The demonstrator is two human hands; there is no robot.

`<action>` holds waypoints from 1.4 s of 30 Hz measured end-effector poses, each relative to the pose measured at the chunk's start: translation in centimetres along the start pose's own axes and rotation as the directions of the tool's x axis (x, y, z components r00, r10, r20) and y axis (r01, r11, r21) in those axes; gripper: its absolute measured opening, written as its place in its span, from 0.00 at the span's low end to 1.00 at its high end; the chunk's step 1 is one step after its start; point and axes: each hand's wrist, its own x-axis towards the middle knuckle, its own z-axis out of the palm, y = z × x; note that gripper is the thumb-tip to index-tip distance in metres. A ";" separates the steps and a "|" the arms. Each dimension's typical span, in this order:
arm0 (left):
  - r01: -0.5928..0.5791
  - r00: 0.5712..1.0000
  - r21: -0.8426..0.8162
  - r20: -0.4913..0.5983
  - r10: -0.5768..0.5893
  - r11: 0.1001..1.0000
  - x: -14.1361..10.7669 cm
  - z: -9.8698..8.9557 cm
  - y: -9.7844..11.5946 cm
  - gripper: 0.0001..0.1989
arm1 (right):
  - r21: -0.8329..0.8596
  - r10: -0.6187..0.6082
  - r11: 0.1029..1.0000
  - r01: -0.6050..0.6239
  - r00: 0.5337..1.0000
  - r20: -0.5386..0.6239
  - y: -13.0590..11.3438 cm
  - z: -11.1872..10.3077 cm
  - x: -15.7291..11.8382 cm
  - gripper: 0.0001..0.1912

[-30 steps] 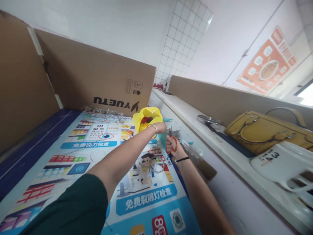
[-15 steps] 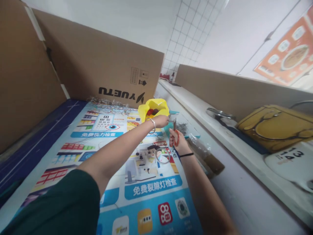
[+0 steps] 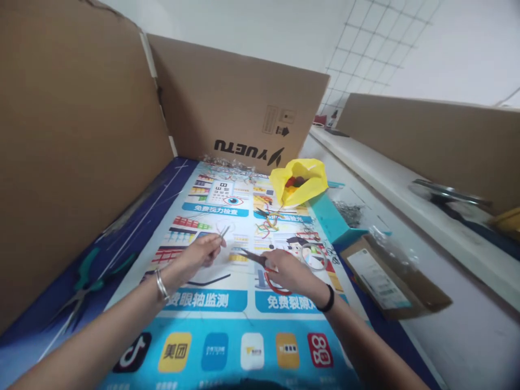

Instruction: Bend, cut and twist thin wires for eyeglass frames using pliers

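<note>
Over the middle of the printed sheet point(image 3: 239, 276), my left hand point(image 3: 208, 249) is closed on a small thin item point(image 3: 224, 233), too small to name. To its right, my right hand point(image 3: 287, 269) grips red-handled scissors point(image 3: 255, 257), whose blades point left toward the left hand without touching it. A yellow bag point(image 3: 312, 187) stands open at the back right with red, dark and orange things inside. In front of the bag lie colored strands point(image 3: 270, 222). A clear round ring point(image 3: 314, 255) rests on the sheet beyond the right hand.
Green-handled pliers point(image 3: 83, 290) lie at the left. A blue tray point(image 3: 335, 219) with dark wiry bits and a cardboard box point(image 3: 379, 281) with a label are at the right. Cardboard panels point(image 3: 231, 108) stand behind. Thin clear scraps point(image 3: 235, 167) lie along their foot.
Both hands have moved from beside the yellow bag and tray back to the middle of the sheet. The view has swung left, bringing the pliers into sight. The scissors now point left.
</note>
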 end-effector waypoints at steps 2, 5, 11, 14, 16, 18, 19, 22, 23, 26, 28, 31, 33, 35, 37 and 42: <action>0.026 1.000 -0.001 0.004 -0.026 1.000 -0.9 -0.3 -1.0 0.14 | -0.111 0.010 0.994 -0.005 0.999 0.043 -1.0 0.6 0.3 0.17; 0.034 0.999 0.032 -0.002 -0.034 0.999 -1.3 -0.6 -1.7 0.15 | -0.283 0.045 0.959 -0.025 0.997 0.065 -1.7 0.9 0.4 0.18; -0.012 1.000 0.206 0.009 0.011 0.978 -1.1 -1.3 -1.8 0.14 | -0.446 0.048 0.894 -0.053 0.999 -0.024 -2.9 0.3 0.7 0.12; -0.073 0.997 0.333 -0.005 0.079 0.940 -1.2 -1.4 -1.7 0.12 | -0.319 -0.038 0.948 -0.017 0.985 -0.167 -3.9 0.4 2.3 0.15; -0.101 0.993 0.424 -0.015 0.118 0.900 -1.3 -1.4 -1.7 0.13 | -0.218 -0.155 0.972 0.090 0.941 -0.300 -4.7 0.8 3.5 0.19; -0.113 0.990 0.503 -0.014 0.139 0.857 -1.4 -1.3 -1.7 0.13 | -0.149 -0.249 0.967 0.206 0.889 -0.385 -5.4 1.4 4.5 0.21; -0.115 0.990 0.533 -0.011 0.143 0.838 -1.5 -1.3 -1.8 0.13 | -0.124 -0.274 0.962 0.245 0.872 -0.405 -5.6 1.8 5.0 0.21; -0.130 0.989 0.580 0.015 0.149 0.804 -1.6 -1.3 -2.0 0.12 | -0.086 -0.318 0.946 0.312 0.843 -0.435 -5.5 3.0 6.0 0.19; -0.134 0.988 0.583 0.022 0.150 0.801 -1.6 -1.3 -2.0 0.12 | -0.076 -0.329 0.940 0.331 0.833 -0.444 -5.3 3.4 6.2 0.18; -0.133 0.990 0.558 0.035 0.137 0.819 -1.7 -1.3 -2.0 0.12 | -0.026 -0.341 0.927 0.374 0.812 -0.473 -4.7 4.5 6.7 0.16; -0.120 0.993 0.524 0.046 0.113 0.843 -1.7 -1.3 -2.0 0.12 | 0.014 -0.330 0.923 0.384 0.812 -0.482 -4.5 4.8 6.9 0.15; -0.099 0.995 0.463 0.063 0.079 0.881 -1.7 -1.3 -2.0 0.12 | 0.056 -0.325 0.914 0.402 0.807 -0.493 -4.3 5.0 7.0 0.12; -0.078 0.996 0.420 0.067 0.055 0.904 -1.8 -1.2 -1.9 0.12 | 0.076 -0.321 0.909 0.410 0.804 -0.499 -4.2 5.0 7.0 0.10; -0.055 0.997 0.399 0.069 0.029 0.915 -1.8 -1.1 -1.8 0.13 | 0.074 -0.321 0.911 0.405 0.812 -0.488 -4.1 5.0 6.9 0.10; -0.035 0.998 0.409 0.066 0.009 0.912 -1.9 -0.9 -1.7 0.13 | 0.033 -0.336 0.918 0.395 0.819 -0.465 -4.0 5.1 6.8 0.10; 0.003 1.000 0.385 0.015 -0.009 0.923 -1.8 -0.6 -2.1 0.14 | -0.070 -0.354 0.929 0.364 0.815 -0.459 -4.1 5.5 6.6 0.10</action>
